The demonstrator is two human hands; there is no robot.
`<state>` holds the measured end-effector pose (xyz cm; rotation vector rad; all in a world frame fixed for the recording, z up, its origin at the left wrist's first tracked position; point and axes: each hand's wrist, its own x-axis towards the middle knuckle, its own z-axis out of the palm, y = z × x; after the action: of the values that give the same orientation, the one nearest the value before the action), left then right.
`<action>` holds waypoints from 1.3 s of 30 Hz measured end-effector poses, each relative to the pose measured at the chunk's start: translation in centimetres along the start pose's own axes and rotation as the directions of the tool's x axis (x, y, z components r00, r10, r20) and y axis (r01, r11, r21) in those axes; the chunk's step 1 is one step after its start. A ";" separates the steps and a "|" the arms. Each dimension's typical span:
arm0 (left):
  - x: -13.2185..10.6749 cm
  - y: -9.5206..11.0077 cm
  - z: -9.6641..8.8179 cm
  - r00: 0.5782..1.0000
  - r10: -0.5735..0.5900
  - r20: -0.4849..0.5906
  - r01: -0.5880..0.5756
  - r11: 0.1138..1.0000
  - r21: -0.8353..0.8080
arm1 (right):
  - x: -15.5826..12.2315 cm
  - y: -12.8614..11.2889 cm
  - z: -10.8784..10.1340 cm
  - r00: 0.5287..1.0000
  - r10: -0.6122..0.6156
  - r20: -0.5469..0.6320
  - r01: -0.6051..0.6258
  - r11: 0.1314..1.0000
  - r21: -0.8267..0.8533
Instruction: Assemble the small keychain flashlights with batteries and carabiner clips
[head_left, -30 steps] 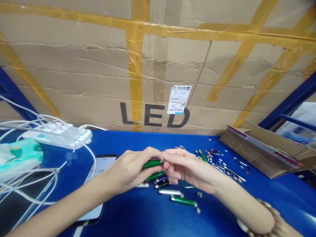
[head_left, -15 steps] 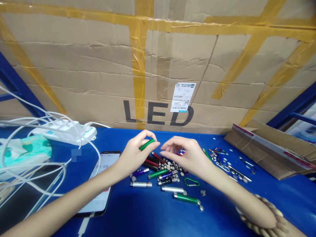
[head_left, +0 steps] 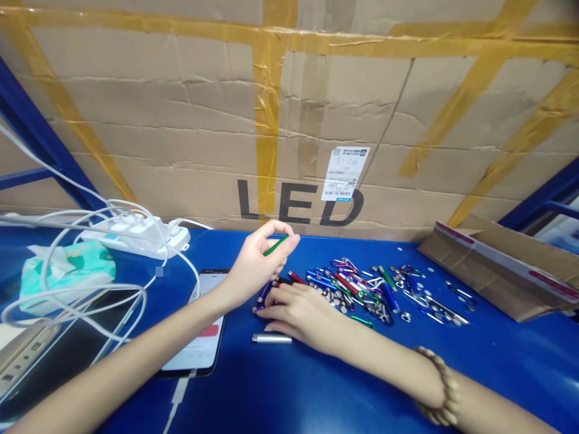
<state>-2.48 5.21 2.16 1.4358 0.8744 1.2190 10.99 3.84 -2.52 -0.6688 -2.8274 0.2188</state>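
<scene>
My left hand (head_left: 261,259) is raised a little above the blue table (head_left: 316,386), its fingers closed round a green mini flashlight (head_left: 275,245). My right hand (head_left: 296,314) lies low on the table, fingers bent down over several small flashlights; what it grips, if anything, is hidden. A silver flashlight (head_left: 271,339) lies just in front of that hand. A purple one (head_left: 262,295) pokes out beside its fingertips. To the right spreads a heap of coloured flashlights, carabiner clips and small metal parts (head_left: 362,289).
A phone (head_left: 201,337) with a lit screen lies left of my arms. Further left are a white power strip (head_left: 136,238), tangled white cables (head_left: 90,289) and a tissue pack (head_left: 67,271). A large taped carton marked LED (head_left: 298,120) walls the back; a flat cardboard box (head_left: 497,265) sits right.
My right hand has left the green flashlight and dropped onto the flashlights on the table. My left hand has lifted the green flashlight higher. The camera has shifted, moving the scene rightward.
</scene>
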 end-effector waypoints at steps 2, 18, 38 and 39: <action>-0.2 0.5 0.0 1.000 -0.002 0.007 0.002 1.000 -0.030 | 0.6 -0.1 0.4 1.000 0.012 0.009 -0.013 0.999 0.039; -0.2 0.2 -0.1 1.000 -0.017 0.023 0.019 0.998 -0.066 | -0.9 2.0 -3.6 0.864 0.469 -0.186 -0.229 0.693 0.684; -1.9 -0.3 2.0 0.959 -0.123 0.254 0.143 0.988 -0.060 | -3.3 1.5 -8.3 0.697 0.314 -0.644 -0.029 0.910 0.413; -2.0 -0.3 2.1 0.963 -0.115 0.243 0.132 0.990 -0.056 | -3.3 1.5 -8.3 0.697 0.307 -0.648 -0.021 0.912 0.409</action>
<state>-0.90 2.92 1.45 1.4143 0.7354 0.9517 16.59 4.42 4.58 -0.7247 -1.9116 0.4180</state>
